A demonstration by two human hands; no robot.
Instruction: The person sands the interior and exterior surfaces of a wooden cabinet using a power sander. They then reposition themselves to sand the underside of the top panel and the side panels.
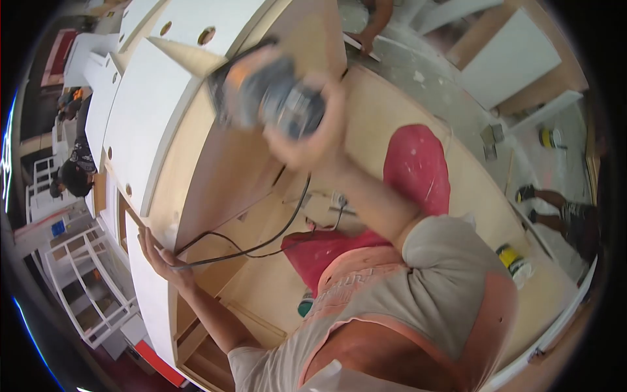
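Note:
My right hand [310, 130] is wrapped around a grey and orange power sander [274, 98], both smeared by motion. The sander's dark pad sits at the wooden edge of a white-faced cabinet [147, 130]; whether it touches is hard to tell. Lower left, my left hand [166, 261] lies at the cabinet's edge with its fingers stretched out. A black power cord [287, 222] loops between the sander and the left hand, across the cabinet's bare wood interior.
Round holes dot the white panels. Plywood [477, 215] spreads around my knees, with a can [513, 261] on it. Another person's hand [372, 36] appears at the top. A person's legs [548, 209] show at right, and white frames [91, 281] stand at left.

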